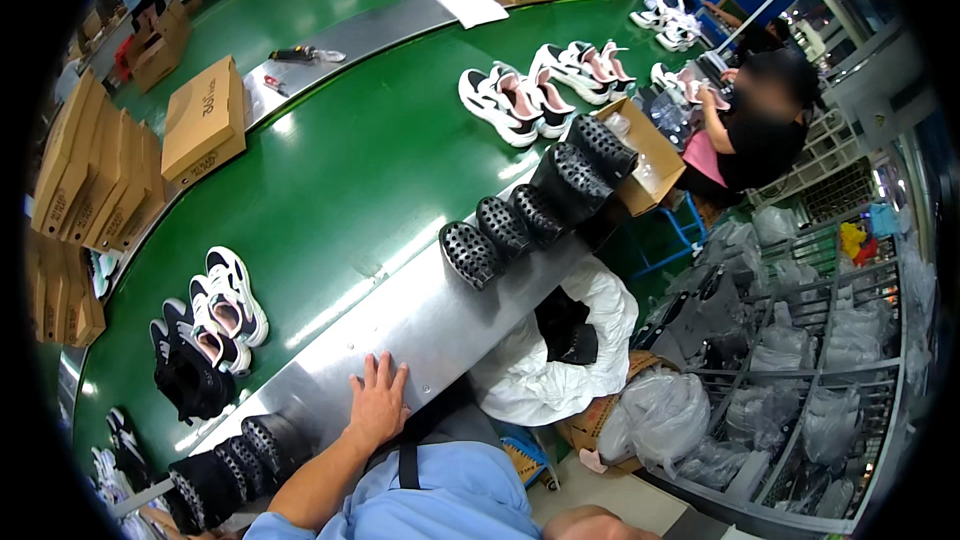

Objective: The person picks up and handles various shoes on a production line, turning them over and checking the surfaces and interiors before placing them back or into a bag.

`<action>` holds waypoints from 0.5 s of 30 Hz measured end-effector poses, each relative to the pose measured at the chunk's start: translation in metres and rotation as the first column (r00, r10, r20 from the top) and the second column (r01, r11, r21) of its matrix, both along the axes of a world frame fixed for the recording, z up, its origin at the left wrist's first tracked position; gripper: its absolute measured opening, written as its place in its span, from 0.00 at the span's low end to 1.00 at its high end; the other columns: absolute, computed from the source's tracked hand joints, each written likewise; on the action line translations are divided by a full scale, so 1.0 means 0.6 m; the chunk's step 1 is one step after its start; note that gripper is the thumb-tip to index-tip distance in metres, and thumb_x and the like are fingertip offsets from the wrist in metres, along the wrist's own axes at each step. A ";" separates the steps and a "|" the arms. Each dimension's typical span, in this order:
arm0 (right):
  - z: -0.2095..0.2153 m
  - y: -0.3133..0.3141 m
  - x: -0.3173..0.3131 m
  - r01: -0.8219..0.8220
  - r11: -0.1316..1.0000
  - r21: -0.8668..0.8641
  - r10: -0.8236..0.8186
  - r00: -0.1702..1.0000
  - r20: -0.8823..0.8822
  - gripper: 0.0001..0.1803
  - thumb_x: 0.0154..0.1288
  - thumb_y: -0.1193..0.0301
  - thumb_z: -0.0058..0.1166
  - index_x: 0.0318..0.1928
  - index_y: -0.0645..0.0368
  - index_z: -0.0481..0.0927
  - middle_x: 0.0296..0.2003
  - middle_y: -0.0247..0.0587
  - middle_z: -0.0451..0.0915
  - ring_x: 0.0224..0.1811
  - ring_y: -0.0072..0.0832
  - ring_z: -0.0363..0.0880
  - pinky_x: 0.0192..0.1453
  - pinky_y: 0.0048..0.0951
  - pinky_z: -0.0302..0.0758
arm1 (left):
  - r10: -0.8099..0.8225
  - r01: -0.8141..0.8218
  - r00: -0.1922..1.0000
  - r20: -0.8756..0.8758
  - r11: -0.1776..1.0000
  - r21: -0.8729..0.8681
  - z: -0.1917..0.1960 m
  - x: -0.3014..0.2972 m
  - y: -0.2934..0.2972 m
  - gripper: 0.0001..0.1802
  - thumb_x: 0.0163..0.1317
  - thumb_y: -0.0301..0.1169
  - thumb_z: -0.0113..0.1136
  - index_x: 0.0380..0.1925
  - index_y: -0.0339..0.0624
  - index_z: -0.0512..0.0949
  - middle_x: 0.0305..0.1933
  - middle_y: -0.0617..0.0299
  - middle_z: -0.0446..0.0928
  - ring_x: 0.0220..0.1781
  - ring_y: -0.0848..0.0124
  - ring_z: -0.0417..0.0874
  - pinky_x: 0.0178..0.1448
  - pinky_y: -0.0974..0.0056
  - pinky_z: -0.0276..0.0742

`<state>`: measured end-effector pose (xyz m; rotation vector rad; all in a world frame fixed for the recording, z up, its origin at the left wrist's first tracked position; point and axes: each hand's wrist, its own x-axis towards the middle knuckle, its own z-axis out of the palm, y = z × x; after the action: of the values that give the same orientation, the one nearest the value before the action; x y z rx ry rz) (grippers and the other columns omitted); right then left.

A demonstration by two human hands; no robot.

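Note:
My left hand (378, 400) lies flat on the bare metal ledge (345, 355) along the near side of the green conveyor belt (330, 210). Its fingers are spread and it holds nothing. Of my right arm only some bare skin shows at the bottom edge; the hand is out of view. Left of my left hand, black rounded pieces full of holes (240, 460) stand in a row on the ledge. More black perforated pieces (505, 225) sit farther along it to the right. White-and-black sneakers (228, 305) and dark shoes (190, 365) rest on the belt.
Several sneakers (500, 105) stand farther up the belt. Shoe boxes (205, 120) line the far ledge. A white bag (510, 380) hangs open beside me. Wire racks (800, 370) hold bagged items. At right, a seated person (765, 120) handles a shoe near a carton (645, 155).

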<state>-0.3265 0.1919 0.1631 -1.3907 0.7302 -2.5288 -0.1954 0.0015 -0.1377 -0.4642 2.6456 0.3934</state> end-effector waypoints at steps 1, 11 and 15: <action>-0.008 0.000 -0.018 -0.046 0.999 -0.025 0.045 0.998 -0.032 0.04 0.65 0.67 0.71 0.38 0.49 0.88 0.40 0.28 0.85 0.37 0.36 0.83 0.31 0.33 0.77 | -0.005 0.005 1.000 -0.005 1.000 -0.006 -0.001 0.001 0.003 0.49 0.58 0.48 0.73 0.78 0.48 0.63 0.84 0.40 0.51 0.84 0.35 0.50 0.73 0.23 0.61; -0.306 0.128 -0.134 -0.456 0.886 0.078 0.439 0.882 0.169 0.12 0.76 0.64 0.55 0.44 0.58 0.87 0.36 0.38 0.86 0.33 0.32 0.84 0.33 0.36 0.76 | 0.182 -0.184 0.981 -0.072 0.982 -0.029 -0.012 -0.005 0.045 0.55 0.54 0.53 0.76 0.77 0.42 0.63 0.84 0.39 0.51 0.86 0.36 0.47 0.80 0.27 0.51; -0.510 0.206 -0.160 -0.111 -0.169 0.979 -0.429 0.903 0.028 0.15 0.69 0.68 0.63 0.51 0.65 0.85 0.43 0.45 0.88 0.44 0.32 0.86 0.52 0.33 0.80 | 0.236 -0.237 0.968 -0.086 0.971 -0.004 -0.024 -0.028 0.074 0.59 0.50 0.49 0.79 0.78 0.35 0.60 0.84 0.35 0.48 0.86 0.34 0.44 0.82 0.27 0.40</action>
<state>-0.4223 0.3158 -0.1430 -0.1126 2.1754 -1.1317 -0.2121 0.0458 -0.1521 -0.7891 2.6831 0.4766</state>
